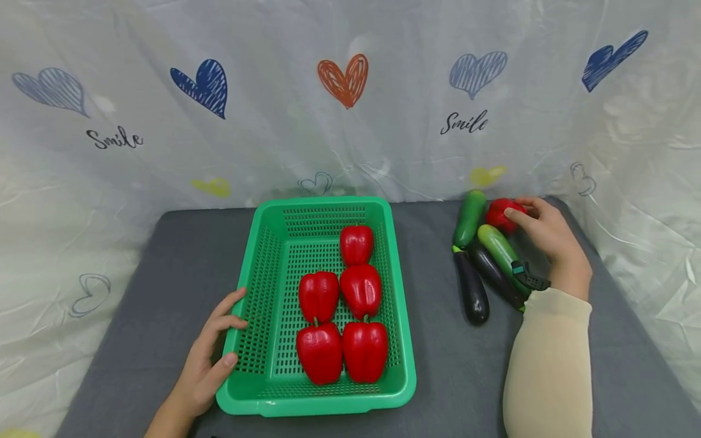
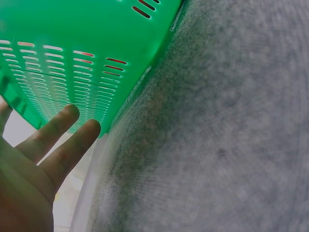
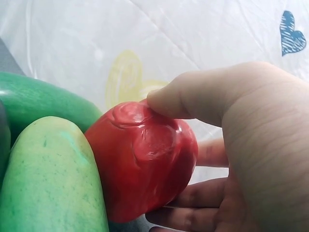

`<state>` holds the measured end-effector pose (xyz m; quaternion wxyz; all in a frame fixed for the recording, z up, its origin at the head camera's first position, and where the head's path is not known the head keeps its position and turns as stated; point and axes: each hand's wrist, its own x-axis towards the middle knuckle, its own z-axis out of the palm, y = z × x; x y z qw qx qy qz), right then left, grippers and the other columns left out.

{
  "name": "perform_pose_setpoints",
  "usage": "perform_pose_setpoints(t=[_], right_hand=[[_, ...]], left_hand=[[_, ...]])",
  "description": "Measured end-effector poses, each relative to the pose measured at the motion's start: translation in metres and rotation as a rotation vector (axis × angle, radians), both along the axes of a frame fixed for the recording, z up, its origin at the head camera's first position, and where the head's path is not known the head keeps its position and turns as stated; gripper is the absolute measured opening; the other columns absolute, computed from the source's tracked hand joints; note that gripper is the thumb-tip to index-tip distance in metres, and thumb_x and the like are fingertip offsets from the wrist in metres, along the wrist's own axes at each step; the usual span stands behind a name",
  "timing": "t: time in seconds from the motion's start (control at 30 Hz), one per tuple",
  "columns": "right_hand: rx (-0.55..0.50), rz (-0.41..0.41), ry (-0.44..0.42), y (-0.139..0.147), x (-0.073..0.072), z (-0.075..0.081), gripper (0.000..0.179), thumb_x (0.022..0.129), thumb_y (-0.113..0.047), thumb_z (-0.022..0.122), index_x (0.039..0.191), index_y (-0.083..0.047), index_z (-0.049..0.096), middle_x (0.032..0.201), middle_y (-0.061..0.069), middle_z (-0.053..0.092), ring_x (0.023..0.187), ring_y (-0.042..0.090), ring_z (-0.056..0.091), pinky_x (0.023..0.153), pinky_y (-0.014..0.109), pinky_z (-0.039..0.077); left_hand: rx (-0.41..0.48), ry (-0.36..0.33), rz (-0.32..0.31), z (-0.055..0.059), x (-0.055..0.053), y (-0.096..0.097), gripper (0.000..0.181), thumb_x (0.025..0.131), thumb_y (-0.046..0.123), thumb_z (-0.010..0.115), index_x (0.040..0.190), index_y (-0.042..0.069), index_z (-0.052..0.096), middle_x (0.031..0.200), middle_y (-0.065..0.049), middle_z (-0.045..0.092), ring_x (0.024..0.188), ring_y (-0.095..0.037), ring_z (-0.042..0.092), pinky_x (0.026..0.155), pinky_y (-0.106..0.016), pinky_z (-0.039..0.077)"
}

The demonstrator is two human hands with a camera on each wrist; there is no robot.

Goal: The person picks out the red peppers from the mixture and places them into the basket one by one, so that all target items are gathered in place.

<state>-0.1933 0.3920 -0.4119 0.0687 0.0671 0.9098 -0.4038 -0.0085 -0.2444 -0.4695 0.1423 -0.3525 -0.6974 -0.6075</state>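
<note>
At the far right of the table, my right hand [image 1: 547,234] grips a red bell pepper [image 1: 504,215], thumb on top and fingers round its far side; the right wrist view shows the pepper [image 3: 145,164] close up. Beside it lie a dark green cucumber [image 1: 470,218] and a lighter green one [image 1: 501,252]. My left hand [image 1: 205,356] rests against the left rim of a green plastic basket [image 1: 405,340], its fingers spread; in the left wrist view, two fingertips are near the slotted wall [image 2: 72,63]. Several red bell peppers [image 1: 319,353] lie in the basket's right half.
Two dark eggplants [image 1: 471,289] lie on the grey table [image 1: 438,377], left of and below the lighter cucumber. Behind the table hangs a whitish sheet [image 1: 274,121] printed with hearts. A black band [image 1: 528,277] circles my right wrist.
</note>
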Motion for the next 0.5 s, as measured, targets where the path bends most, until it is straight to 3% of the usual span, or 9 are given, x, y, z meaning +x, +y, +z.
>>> perform_pose_setpoints(t=[0.5], right_hand=[[0.021,-0.017,0.037,-0.0013,0.0011,0.0016,0.082,0.111,-0.058,0.049,0.166,0.001,0.036,0.163,0.036,0.038,0.145,0.056,0.038,0.116,0.077,0.031]], left_hand=[[-0.004,-0.006,0.010,0.0010,0.0013,0.0004,0.027,0.109,0.001,0.051,0.129,-0.017,0.051,0.169,-0.036,0.030,0.164,-0.037,0.022,0.124,-0.033,0.025]])
